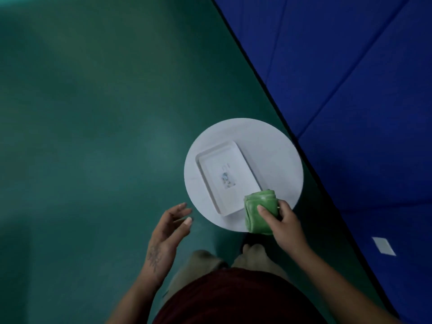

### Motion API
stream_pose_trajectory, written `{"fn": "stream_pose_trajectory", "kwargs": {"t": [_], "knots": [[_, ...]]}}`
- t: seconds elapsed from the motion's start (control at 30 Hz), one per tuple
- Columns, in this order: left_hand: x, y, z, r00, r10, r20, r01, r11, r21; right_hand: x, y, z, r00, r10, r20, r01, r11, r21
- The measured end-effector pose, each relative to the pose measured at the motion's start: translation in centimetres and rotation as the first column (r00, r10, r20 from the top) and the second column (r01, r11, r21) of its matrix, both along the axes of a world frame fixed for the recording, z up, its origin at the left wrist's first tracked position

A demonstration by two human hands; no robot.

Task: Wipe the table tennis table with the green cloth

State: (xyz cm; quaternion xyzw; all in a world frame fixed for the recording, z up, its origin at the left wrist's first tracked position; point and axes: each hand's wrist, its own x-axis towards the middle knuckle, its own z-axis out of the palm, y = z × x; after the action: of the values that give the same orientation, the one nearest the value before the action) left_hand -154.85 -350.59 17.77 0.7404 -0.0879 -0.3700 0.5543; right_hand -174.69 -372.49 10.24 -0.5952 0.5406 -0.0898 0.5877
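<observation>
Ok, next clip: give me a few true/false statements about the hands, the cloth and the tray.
1. The right hand grips the cloth. True.
2. The cloth is spread out flat. False: it is folded into a bundle in the hand.
3. The left hand holds nothing. True.
4. The tray lies on the floor. False: it lies on the round table.
</observation>
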Motion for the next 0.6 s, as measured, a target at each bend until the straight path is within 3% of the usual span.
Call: {"fn": "stream_pose_trajectory", "kwargs": {"t": [0.4, 0.6], "knots": [[4.2, -6.3, -0.5, 0.997, 0.069, 0.015, -0.070, 0.996, 0.054, 9.4, -8.7, -4.3, 0.956, 0.259, -0.135, -0.256, 0.966, 0.041], [8.6, -6.9, -1.0, 1.000, 0.022, -0.015, -0.021, 0.999, 0.041, 13.2, -10.2, -3.1, 0.991, 0.112, -0.069, -0.109, 0.993, 0.040]]}}
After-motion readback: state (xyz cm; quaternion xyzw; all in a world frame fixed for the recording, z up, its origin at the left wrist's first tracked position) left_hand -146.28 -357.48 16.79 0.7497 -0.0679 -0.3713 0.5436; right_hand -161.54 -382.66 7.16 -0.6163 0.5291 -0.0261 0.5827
